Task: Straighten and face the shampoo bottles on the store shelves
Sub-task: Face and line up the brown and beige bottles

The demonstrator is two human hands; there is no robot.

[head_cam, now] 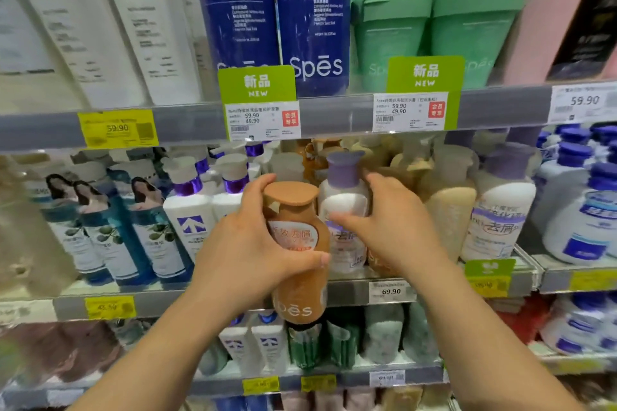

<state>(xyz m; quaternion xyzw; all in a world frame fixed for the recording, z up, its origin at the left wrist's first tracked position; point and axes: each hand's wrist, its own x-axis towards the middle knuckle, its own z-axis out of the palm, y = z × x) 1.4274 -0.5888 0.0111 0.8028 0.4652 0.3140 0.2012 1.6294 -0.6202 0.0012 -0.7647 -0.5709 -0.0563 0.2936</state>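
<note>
My left hand grips an orange-brown Spes shampoo bottle, held upright in front of the middle shelf edge with its label facing me. My right hand rests on a white bottle with a purple cap that stands on the middle shelf just right of the brown one; fingers wrap its shoulder and far side. A beige bottle and another white purple-capped bottle stand further right on the same shelf.
Blue bottles and white purple-collared pump bottles fill the shelf to the left. Blue Spes tubes and green ones stand on the upper shelf, behind green NEW tags. The shelf rail carries price labels. More bottles sit below.
</note>
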